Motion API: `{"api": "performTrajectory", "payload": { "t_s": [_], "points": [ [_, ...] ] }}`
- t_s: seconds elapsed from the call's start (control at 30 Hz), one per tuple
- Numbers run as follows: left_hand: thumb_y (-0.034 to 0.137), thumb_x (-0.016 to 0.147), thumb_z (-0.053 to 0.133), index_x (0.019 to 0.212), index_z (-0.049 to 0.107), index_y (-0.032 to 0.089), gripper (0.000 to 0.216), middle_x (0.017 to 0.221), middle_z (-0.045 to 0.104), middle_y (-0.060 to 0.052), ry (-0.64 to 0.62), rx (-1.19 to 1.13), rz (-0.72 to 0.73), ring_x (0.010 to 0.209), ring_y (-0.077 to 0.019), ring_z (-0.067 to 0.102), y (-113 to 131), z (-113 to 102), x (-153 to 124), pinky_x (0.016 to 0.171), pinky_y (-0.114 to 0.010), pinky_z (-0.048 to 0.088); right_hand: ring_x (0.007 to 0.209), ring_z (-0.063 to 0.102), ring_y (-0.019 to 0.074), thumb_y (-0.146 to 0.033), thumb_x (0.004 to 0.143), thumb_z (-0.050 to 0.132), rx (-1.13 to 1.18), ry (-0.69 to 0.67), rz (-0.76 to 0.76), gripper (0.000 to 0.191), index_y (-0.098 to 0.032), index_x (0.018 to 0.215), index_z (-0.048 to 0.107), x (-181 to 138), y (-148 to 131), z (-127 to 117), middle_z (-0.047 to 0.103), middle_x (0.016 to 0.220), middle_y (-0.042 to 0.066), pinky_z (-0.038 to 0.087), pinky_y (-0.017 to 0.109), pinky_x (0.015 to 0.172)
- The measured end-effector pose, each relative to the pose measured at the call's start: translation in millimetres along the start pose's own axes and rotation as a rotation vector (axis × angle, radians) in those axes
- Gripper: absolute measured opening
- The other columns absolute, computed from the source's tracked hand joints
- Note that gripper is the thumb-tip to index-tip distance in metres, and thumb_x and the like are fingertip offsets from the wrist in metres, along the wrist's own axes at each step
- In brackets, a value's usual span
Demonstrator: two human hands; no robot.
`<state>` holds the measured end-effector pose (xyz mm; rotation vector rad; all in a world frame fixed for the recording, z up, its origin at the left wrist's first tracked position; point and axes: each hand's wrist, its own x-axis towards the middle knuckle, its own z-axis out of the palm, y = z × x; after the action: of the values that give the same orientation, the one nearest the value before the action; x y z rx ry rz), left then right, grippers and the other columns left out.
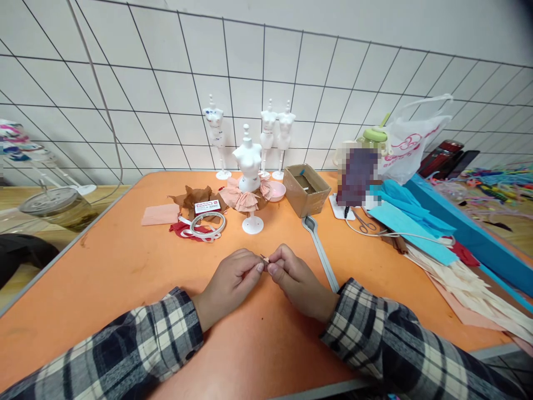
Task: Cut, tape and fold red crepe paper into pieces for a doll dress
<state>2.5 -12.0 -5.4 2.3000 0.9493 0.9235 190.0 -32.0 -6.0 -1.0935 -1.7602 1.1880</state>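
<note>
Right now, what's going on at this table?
A person in plaid sleeves has both hands together over the orange table. The left hand and right hand pinch a small piece between their fingertips; it is too small to identify. Just beyond, untouched, stands a white mannequin with peach ruffles around its lower part. An open cardboard box sits to its right.
</note>
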Motion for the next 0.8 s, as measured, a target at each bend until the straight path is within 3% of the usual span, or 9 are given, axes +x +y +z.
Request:
{"api": "performTrajectory", "payload": {
  "t_s": [0.33,0.8],
  "points": [
    [0.024,0.098,0.042,0.078,0.058,0.017,0.027,0.069,0.057,0.0,0.004,-0.004,-0.029,0.069,-0.0127,0.054,-1.3,1.1,-0.7,0.066,-0.024,0.039,0.059,0.045,0.0121,-0.036,0.096,0.043,0.026,0.0,0.001,0.015,-0.022,0.089,0.042,-0.4,-0.1,0.5,0.046,0.064,-0.006,0.032,0.024,0.059],
    [0.023,0.097,0.042,0.073,0.055,0.017,0.028,0.067,0.054,0.001,0.001,0.037,0.038,0.066,-0.0119,0.05,0.3,1.1,1.2,0.064,-0.023,0.038,0.058,0.044,0.0114,-0.034,0.096,0.044,-0.009,-0.006,0.001,0.014,-0.021,0.09,0.043,-0.8,2.2,0.5,0.047,0.065,-0.007,0.033,0.024,0.059]
  ]
}}
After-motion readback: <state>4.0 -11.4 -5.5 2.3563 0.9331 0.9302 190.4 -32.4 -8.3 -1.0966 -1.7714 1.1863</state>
